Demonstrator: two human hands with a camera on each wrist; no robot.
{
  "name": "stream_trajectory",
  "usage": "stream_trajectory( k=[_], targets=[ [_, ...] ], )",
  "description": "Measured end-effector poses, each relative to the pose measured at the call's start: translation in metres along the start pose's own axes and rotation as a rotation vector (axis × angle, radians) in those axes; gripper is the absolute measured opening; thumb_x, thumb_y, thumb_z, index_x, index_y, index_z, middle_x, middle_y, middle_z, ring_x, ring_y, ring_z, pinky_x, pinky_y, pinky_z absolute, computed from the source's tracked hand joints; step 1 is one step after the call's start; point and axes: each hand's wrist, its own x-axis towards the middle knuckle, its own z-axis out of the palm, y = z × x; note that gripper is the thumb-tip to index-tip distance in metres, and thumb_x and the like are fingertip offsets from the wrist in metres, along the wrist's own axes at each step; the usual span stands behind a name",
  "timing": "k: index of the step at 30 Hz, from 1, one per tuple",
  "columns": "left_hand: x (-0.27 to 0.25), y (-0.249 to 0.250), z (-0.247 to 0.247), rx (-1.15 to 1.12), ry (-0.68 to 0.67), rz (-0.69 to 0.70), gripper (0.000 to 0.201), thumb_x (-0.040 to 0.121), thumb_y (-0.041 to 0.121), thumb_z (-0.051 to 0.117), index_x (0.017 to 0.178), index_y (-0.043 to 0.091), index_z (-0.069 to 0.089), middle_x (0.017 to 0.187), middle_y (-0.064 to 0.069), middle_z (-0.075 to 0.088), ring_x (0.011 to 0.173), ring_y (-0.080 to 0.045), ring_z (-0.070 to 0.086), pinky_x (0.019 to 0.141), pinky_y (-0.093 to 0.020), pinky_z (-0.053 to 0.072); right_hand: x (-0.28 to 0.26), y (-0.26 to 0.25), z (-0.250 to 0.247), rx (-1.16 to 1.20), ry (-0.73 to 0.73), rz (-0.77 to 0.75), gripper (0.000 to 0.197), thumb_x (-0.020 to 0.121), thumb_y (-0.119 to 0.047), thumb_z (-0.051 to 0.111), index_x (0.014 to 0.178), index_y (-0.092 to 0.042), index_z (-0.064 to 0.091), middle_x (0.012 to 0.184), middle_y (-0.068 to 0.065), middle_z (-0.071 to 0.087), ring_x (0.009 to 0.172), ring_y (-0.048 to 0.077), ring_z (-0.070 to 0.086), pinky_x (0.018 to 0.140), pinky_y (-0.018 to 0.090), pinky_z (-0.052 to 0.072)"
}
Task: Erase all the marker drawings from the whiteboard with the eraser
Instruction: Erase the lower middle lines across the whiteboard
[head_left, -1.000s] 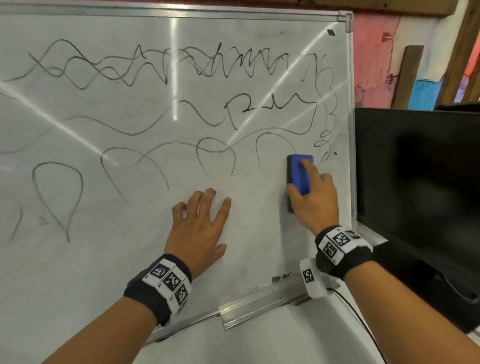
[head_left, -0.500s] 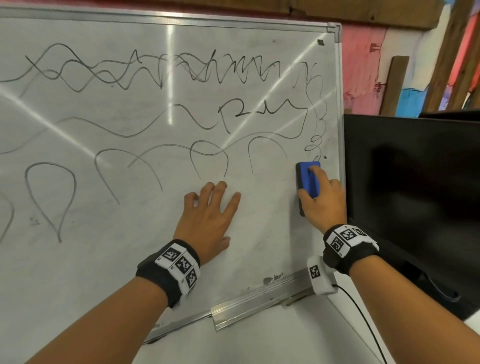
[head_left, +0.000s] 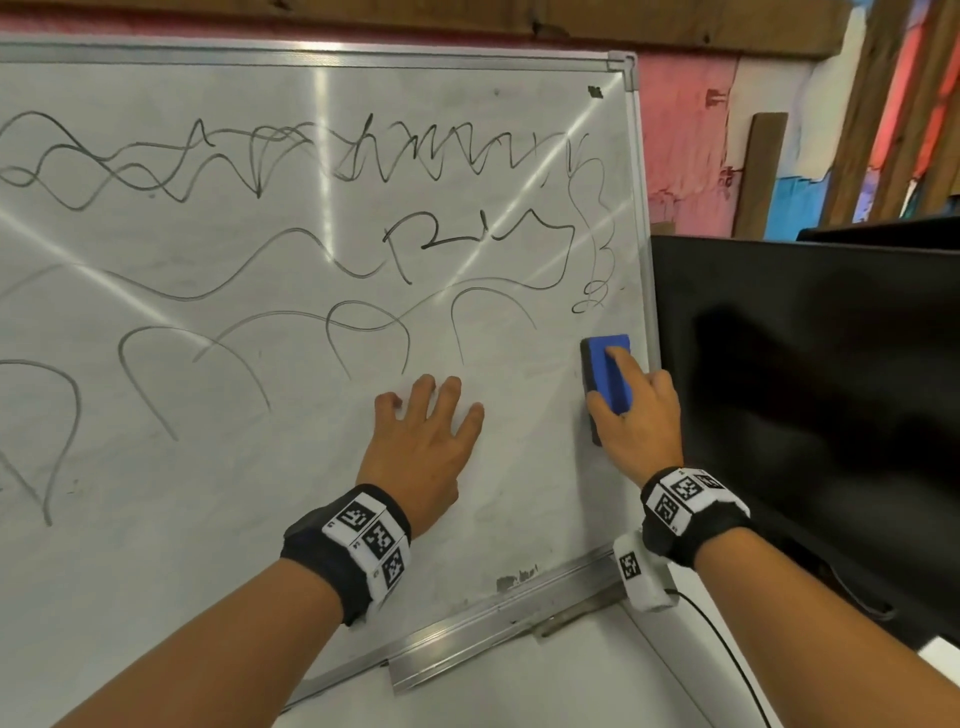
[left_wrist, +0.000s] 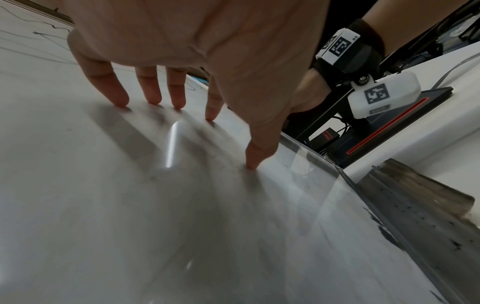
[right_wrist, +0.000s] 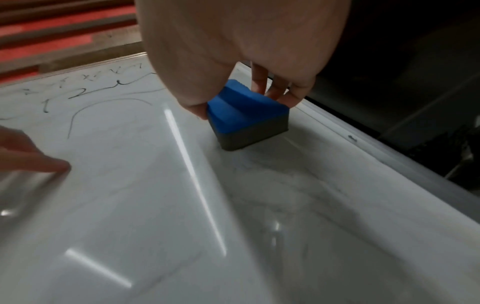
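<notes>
A whiteboard (head_left: 218, 519) fills the head view, with black marker scribbles (head_left: 426, 156) along its top and loops (head_left: 363, 332) across the middle. My right hand (head_left: 636, 415) grips a blue eraser (head_left: 605, 376) with a dark felt base and presses it on the board near the right frame, just below a small squiggle (head_left: 589, 299). The right wrist view shows the eraser (right_wrist: 246, 115) pinched between thumb and fingers. My left hand (head_left: 426, 441) lies flat on the board with fingers spread; its fingertips (left_wrist: 153, 100) touch the surface.
A black monitor (head_left: 805, 389) stands right beside the board's right frame. The aluminium marker tray (head_left: 493, 623) runs along the bottom edge. A cable (head_left: 727, 654) hangs from my right wrist camera. Wooden beams and a pink wall are behind.
My right hand has slid the eraser rightward toward the board's right frame. The left hand stays pressed flat on the board; the camera view has shifted.
</notes>
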Motion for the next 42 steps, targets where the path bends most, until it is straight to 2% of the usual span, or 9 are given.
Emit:
stream_trajectory(
  k=[4, 8, 15, 23, 26, 31, 34, 39, 42],
  targets=[
    [0.001, 0.001, -0.003, 0.019, -0.023, -0.009, 0.086, 0.059, 0.038, 0.084, 0.137, 0.02, 0.05, 0.139, -0.016, 0.04, 0.124, -0.039, 0.038, 0.089, -0.054, 0.037, 0.022, -0.011, -0.003, 0.011, 0.028, -0.048, 0.059, 0.092, -0.035, 0.064, 0.147, -0.034, 0.04, 0.11, 0.005, 0.038, 0.1, 0.029, 0.049, 0.096, 0.044, 0.049],
    [0.0, 0.002, -0.002, 0.023, -0.023, -0.011, 0.087, 0.057, 0.038, 0.085, 0.135, 0.02, 0.051, 0.138, -0.016, 0.041, 0.123, -0.039, 0.038, 0.088, -0.053, 0.036, 0.047, -0.029, -0.009, 0.016, 0.071, -0.093, 0.058, 0.093, -0.031, 0.064, 0.147, -0.033, 0.043, 0.11, 0.006, 0.039, 0.101, 0.029, 0.048, 0.094, 0.035, 0.045],
    [0.001, 0.001, -0.002, 0.013, -0.007, -0.012, 0.089, 0.054, 0.04, 0.086, 0.134, 0.02, 0.053, 0.136, -0.016, 0.043, 0.122, -0.039, 0.038, 0.087, -0.053, 0.037, 0.005, -0.004, 0.002, -0.006, 0.024, -0.135, 0.058, 0.092, -0.03, 0.065, 0.146, -0.035, 0.045, 0.109, 0.0, 0.034, 0.104, 0.02, 0.041, 0.091, 0.028, 0.04],
    [-0.002, 0.003, 0.002, -0.02, 0.027, -0.019, 0.087, 0.05, 0.035, 0.089, 0.13, 0.018, 0.058, 0.134, -0.018, 0.047, 0.12, -0.04, 0.041, 0.087, -0.053, 0.037, 0.029, -0.026, 0.0, 0.021, 0.064, -0.196, 0.056, 0.094, -0.029, 0.064, 0.147, -0.033, 0.046, 0.107, 0.003, 0.036, 0.099, 0.016, 0.037, 0.09, 0.023, 0.035],
    [-0.005, 0.003, 0.005, -0.025, 0.034, -0.021, 0.087, 0.051, 0.035, 0.088, 0.131, 0.018, 0.057, 0.136, -0.017, 0.046, 0.122, -0.039, 0.04, 0.089, -0.054, 0.035, 0.003, -0.007, 0.006, 0.007, 0.034, -0.186, 0.059, 0.092, -0.028, 0.067, 0.147, -0.03, 0.046, 0.107, 0.003, 0.036, 0.098, 0.016, 0.039, 0.088, 0.025, 0.038],
    [-0.007, 0.001, 0.006, -0.019, 0.019, -0.013, 0.088, 0.054, 0.038, 0.086, 0.134, 0.019, 0.055, 0.139, -0.017, 0.043, 0.125, -0.039, 0.037, 0.09, -0.055, 0.034, -0.029, 0.017, 0.008, -0.032, -0.025, -0.122, 0.059, 0.089, -0.03, 0.069, 0.144, -0.031, 0.046, 0.103, 0.0, 0.037, 0.087, 0.018, 0.048, 0.078, 0.033, 0.051],
    [-0.006, 0.0, 0.005, -0.018, 0.019, -0.014, 0.087, 0.054, 0.039, 0.086, 0.133, 0.019, 0.055, 0.139, -0.017, 0.041, 0.125, -0.039, 0.037, 0.091, -0.054, 0.033, -0.019, 0.003, 0.006, -0.012, -0.022, -0.124, 0.058, 0.089, -0.031, 0.069, 0.142, -0.031, 0.046, 0.102, 0.002, 0.039, 0.08, 0.014, 0.047, 0.071, 0.029, 0.051],
    [-0.012, -0.001, 0.003, -0.009, -0.002, -0.029, 0.089, 0.057, 0.045, 0.085, 0.135, 0.021, 0.053, 0.141, -0.017, 0.04, 0.127, -0.039, 0.036, 0.092, -0.054, 0.033, 0.009, -0.042, 0.014, 0.058, -0.009, -0.188, 0.058, 0.09, -0.036, 0.067, 0.143, -0.034, 0.043, 0.104, 0.001, 0.039, 0.085, 0.016, 0.049, 0.069, 0.014, 0.04],
    [-0.017, -0.005, 0.005, -0.023, -0.007, -0.038, 0.09, 0.054, 0.044, 0.087, 0.134, 0.02, 0.055, 0.141, -0.018, 0.042, 0.125, -0.04, 0.038, 0.091, -0.055, 0.034, -0.002, -0.054, 0.023, 0.051, -0.038, -0.258, 0.06, 0.089, -0.039, 0.067, 0.143, -0.036, 0.042, 0.103, 0.0, 0.038, 0.088, 0.017, 0.048, 0.074, 0.019, 0.044]
  ],
)
